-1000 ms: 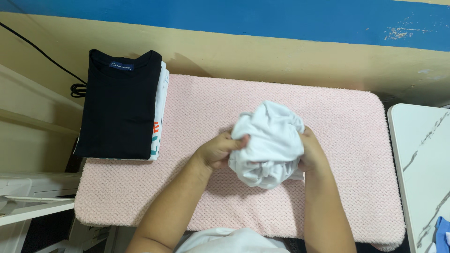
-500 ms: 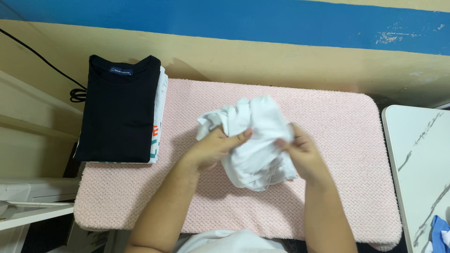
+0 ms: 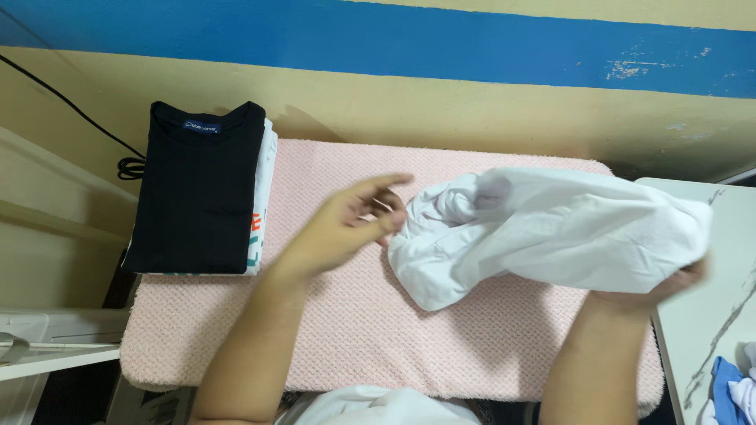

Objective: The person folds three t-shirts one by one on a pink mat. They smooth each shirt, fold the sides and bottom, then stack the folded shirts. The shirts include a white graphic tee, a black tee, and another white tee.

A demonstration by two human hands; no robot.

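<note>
A crumpled white garment (image 3: 543,232) is stretched out above the pink padded board (image 3: 339,330). My right hand (image 3: 669,285) grips its right end, mostly hidden under the cloth, out over the board's right edge. My left hand (image 3: 350,220) is at the garment's left end with the fingers spread, pinching the fabric edge between thumb and fingertips.
A folded black shirt (image 3: 197,189) lies on top of a folded white printed shirt (image 3: 261,212) at the board's left end. A white marble-patterned table (image 3: 709,315) stands to the right, with blue and white cloth (image 3: 728,393) on it. A black cable (image 3: 79,110) runs along the wall.
The garment was bunched in a ball between both hands. My right hand has pulled one end far to the right, spreading it out, while my left hand stays at the left end.
</note>
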